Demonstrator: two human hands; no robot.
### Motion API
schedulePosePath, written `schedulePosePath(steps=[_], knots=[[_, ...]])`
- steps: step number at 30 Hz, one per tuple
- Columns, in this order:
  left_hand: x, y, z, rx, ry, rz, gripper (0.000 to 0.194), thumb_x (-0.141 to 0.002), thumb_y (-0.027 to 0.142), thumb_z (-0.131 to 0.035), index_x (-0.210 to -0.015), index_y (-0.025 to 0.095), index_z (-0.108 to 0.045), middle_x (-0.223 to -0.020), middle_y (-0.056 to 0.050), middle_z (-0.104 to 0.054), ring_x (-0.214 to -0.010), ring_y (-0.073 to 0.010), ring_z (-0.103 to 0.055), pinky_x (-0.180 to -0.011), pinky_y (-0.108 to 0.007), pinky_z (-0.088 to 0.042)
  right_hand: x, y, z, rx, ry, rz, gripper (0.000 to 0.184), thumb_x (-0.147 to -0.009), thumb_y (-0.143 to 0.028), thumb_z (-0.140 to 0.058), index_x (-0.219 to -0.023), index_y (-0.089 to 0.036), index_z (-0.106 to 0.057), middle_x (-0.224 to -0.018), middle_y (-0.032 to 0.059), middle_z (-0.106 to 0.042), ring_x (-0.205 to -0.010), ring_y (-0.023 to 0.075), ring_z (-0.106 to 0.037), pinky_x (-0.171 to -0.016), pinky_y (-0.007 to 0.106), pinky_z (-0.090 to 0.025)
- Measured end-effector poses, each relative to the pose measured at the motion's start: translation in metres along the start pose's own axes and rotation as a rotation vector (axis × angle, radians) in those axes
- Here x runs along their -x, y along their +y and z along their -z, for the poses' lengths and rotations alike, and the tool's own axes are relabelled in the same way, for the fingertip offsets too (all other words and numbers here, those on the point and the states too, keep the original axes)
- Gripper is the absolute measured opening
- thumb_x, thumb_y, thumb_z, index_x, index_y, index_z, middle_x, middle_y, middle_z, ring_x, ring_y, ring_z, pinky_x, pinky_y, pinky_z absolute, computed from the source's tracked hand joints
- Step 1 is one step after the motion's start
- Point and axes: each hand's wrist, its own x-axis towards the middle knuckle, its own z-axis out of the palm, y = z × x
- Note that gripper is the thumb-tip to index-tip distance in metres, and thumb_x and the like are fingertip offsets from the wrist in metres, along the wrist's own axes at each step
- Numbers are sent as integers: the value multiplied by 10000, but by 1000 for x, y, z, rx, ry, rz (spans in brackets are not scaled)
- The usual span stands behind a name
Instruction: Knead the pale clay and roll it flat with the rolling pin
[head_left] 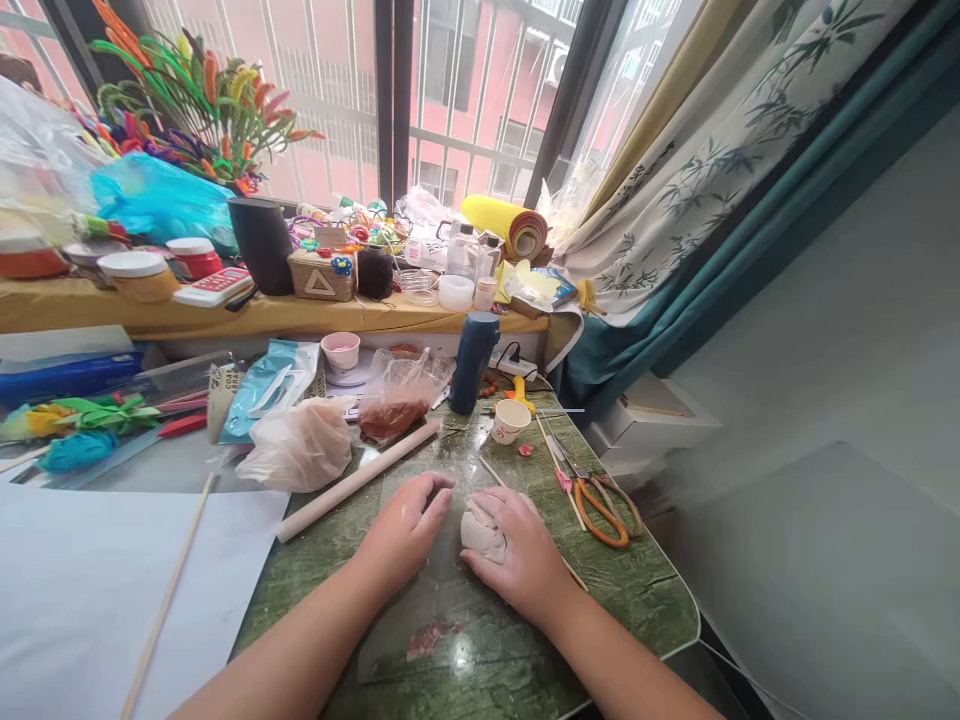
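Note:
My right hand (523,550) is closed around a whitish lump of clay (482,531), its surface creased, on the green marbled tabletop. My left hand (401,525) is just to the left, apart from the lump. Its fingers curve loosely with a gap to the thumb, and nothing shows in them. A clear sheet (420,640) lies flat beneath both hands. Beyond my left hand a pale rolling pin (360,480) rests at a slant. One thin stick (491,470) runs under my right hand and comes out by the wrist.
Scissors with orange handles (600,515) lie at the right edge near a paper cup (511,422). A dark blue bottle (473,364) stands behind. Plastic bags (300,445) and a brown clay bag (394,408) sit at the back left. White paper (112,590) covers the left side.

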Motion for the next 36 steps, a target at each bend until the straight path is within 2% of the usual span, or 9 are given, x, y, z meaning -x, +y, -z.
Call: schedulePosePath(steps=[3,7,13,16,19,22,25,31,36], knots=[[4,2,0,-40,-79,-39,364,-986,442,-501,-1239,227,-650,-1300,-96,-698,-1243,-303,-618,-1086,-473,-469,3,8,9,-41,28,1,693,-862,-415,-713,-1484,-256,-452,-1484,124,-506,-1371,334,-476,-1142,520,-413],[9,5,1,-99,-137,-106,398,-980,427,-540,-1316,229,-617,-1346,-102,-673,-1268,-296,-607,-1108,-473,-464,14,27,27,28,232,-168,462,-959,-265,-510,-1420,-244,-487,-1422,120,-548,-1356,298,-493,-1153,513,-403],[10,6,0,-211,-274,-211,655,-891,404,-694,-1493,262,-480,-1503,-88,-575,-1374,-305,-528,-1178,-493,-404,26,57,33,288,88,-164,339,-906,-116,-503,-1187,-215,-665,-1073,122,-681,-1072,319,-619,-968,511,-523],[11,7,-2,-260,-311,-231,784,-857,384,-735,-1556,279,-396,-1552,-78,-530,-1416,-318,-486,-1198,-513,-379,20,60,36,313,142,-132,366,-934,-72,-418,-1124,-205,-701,-1030,131,-683,-1043,311,-620,-952,511,-526],[11,8,-3,-253,-296,-226,715,-899,399,-685,-1548,266,-415,-1534,-82,-551,-1394,-307,-516,-1183,-500,-405,11,45,38,235,213,-115,316,-975,-153,-453,-1188,-212,-679,-1211,140,-660,-1209,316,-570,-1074,538,-457],[7,7,-4,-224,-235,-179,500,-998,410,-526,-1468,241,-519,-1451,-84,-631,-1314,-273,-596,-1130,-464,-471,3,18,29,45,121,-77,410,-965,-310,-583,-1372,-259,-574,-1393,105,-598,-1319,293,-528,-1137,501,-425],[1,0,-3,-334,-104,-103,417,-1018,329,-449,-1379,185,-600,-1430,-110,-644,-1326,-280,-591,-1142,-483,-457,-3,-1,15,-40,40,-81,548,-869,-336,-702,-1392,-249,-560,-1376,104,-616,-1284,299,-557,-1113,489,-450],[-1,-19,-7,-683,-70,-145,577,-971,378,-527,-1491,128,-506,-1613,-149,-427,-1503,-335,-381,-1229,-528,-330,-1,-1,7,-110,-55,11,721,-688,-322,-841,-1355,-248,-581,-1323,92,-636,-1227,299,-586,-1088,472,-466],[5,-19,-17,-817,-61,-101,627,-978,406,-506,-1554,170,-426,-1647,-118,-367,-1539,-326,-307,-1239,-520,-294,5,5,10,-110,-43,45,737,-665,-242,-814,-1361,-258,-573,-1397,96,-578,-1274,292,-571,-1113,451,-455]])
